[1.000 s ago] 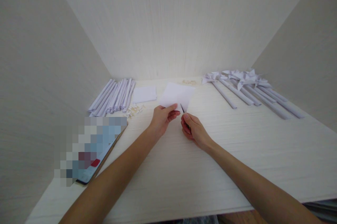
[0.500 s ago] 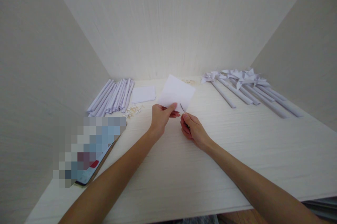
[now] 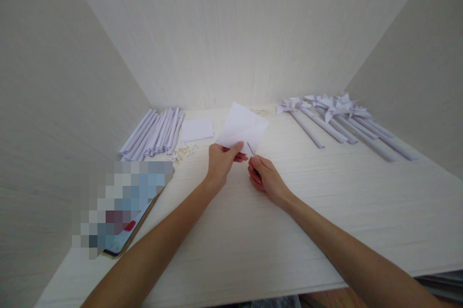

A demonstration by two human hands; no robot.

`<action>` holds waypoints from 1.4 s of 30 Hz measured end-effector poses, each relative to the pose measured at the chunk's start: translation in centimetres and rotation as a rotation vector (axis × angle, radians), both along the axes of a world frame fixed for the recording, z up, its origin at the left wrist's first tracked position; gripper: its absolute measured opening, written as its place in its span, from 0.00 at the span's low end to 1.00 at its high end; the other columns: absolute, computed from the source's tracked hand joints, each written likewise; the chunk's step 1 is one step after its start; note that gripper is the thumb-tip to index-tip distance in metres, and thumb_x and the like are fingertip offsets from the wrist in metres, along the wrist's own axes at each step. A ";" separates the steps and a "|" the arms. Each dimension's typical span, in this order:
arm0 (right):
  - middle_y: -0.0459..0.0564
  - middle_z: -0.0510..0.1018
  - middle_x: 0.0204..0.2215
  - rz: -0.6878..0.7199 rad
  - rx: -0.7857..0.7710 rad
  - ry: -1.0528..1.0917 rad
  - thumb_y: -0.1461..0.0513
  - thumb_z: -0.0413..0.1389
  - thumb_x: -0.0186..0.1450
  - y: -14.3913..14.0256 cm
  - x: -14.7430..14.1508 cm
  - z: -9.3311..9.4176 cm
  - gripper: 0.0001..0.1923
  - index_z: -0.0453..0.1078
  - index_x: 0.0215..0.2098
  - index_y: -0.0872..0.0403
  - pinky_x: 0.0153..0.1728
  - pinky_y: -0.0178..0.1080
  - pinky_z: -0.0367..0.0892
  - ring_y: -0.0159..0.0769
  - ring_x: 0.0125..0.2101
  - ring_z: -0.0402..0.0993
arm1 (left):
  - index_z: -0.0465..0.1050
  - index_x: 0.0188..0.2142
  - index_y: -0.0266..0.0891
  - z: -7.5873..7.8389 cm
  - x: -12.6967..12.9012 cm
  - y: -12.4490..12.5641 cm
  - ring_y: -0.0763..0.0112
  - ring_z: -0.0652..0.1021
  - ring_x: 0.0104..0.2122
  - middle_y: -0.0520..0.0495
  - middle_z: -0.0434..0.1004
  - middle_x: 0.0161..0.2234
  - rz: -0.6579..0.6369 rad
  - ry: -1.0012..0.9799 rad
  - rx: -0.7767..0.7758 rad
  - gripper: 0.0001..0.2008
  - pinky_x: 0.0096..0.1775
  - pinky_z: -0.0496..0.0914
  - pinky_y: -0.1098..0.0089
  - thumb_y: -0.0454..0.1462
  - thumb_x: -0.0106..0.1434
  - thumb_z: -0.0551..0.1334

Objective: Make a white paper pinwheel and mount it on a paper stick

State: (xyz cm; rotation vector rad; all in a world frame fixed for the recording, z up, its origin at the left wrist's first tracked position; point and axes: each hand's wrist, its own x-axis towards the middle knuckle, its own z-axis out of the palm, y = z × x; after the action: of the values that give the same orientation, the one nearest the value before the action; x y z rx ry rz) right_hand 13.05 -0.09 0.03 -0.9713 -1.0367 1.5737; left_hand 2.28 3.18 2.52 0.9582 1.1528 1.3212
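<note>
At a pale worktop (image 3: 224, 255) walled in on three sides, a person works with bare forearms stretched forward, both hands meeting over a square sheet of white paper (image 3: 243, 125). The left hand (image 3: 220, 161) grasps the sheet by its near edge, thumb on top and fingers folded beneath, so that it tilts up with one corner pointing at the back wall (image 3: 235, 47). The right hand (image 3: 265, 175) is clenched around a pair of scissors (image 3: 251, 148), mostly hidden in the grip, their slim dark blade laid over the paper's near right portion; whether it has bitten into the sheet cannot be told.

Just left of the raised sheet lies a flat stack of white paper (image 3: 197, 130), with rolled paper tubes (image 3: 159, 136) bundled side by side beyond it, against the left wall. Small pale bits (image 3: 183, 153) are scattered in front of the stack, near a smartphone (image 3: 119, 245) whose screen is largely pixelated. To the right, well apart from the hands, paper pinwheels (image 3: 338, 107) on rolled sticks lie in an overlapping row, heads toward the back. Between them and the sheet, more small scraps (image 3: 262, 112) rest near the back wall.
</note>
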 end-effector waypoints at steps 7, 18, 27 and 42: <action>0.34 0.53 0.08 -0.009 -0.008 0.000 0.52 0.50 0.58 0.0 0.1 0.0 0.17 0.54 0.19 0.53 0.07 0.28 0.37 0.19 0.07 0.44 | 0.71 0.17 0.30 0.1 0.1 -0.2 0.77 0.71 0.13 0.49 0.71 0.13 -0.016 0.007 -0.004 0.07 0.18 0.65 0.77 0.35 0.44 0.64; 0.34 0.53 0.08 -0.019 -0.006 0.019 0.52 0.51 0.58 0.1 0.0 0.0 0.18 0.53 0.18 0.53 0.07 0.28 0.36 0.19 0.07 0.43 | 0.71 0.17 0.30 0.1 0.2 -0.2 0.77 0.70 0.13 0.49 0.71 0.13 -0.030 0.003 -0.031 0.07 0.19 0.64 0.76 0.34 0.45 0.64; 0.34 0.53 0.08 -0.030 -0.008 -0.007 0.54 0.49 0.60 0.1 0.1 0.2 0.17 0.53 0.18 0.53 0.07 0.28 0.36 0.19 0.07 0.43 | 0.70 0.17 0.31 0.2 0.2 -0.3 0.78 0.70 0.13 0.50 0.71 0.13 -0.038 -0.014 -0.039 0.07 0.18 0.64 0.76 0.34 0.44 0.64; 0.34 0.53 0.08 -0.039 -0.033 0.001 0.54 0.49 0.60 0.0 0.0 0.3 0.17 0.53 0.18 0.53 0.07 0.28 0.36 0.19 0.07 0.42 | 0.70 0.17 0.31 0.0 0.3 -0.4 0.78 0.70 0.13 0.49 0.71 0.13 -0.050 -0.032 -0.050 0.07 0.19 0.65 0.76 0.35 0.43 0.65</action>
State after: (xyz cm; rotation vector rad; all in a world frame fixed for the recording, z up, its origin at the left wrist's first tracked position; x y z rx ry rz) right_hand 13.10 -0.07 0.37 -1.0070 -0.9878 1.5637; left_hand 2.62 2.77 2.54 0.9204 1.1256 1.2582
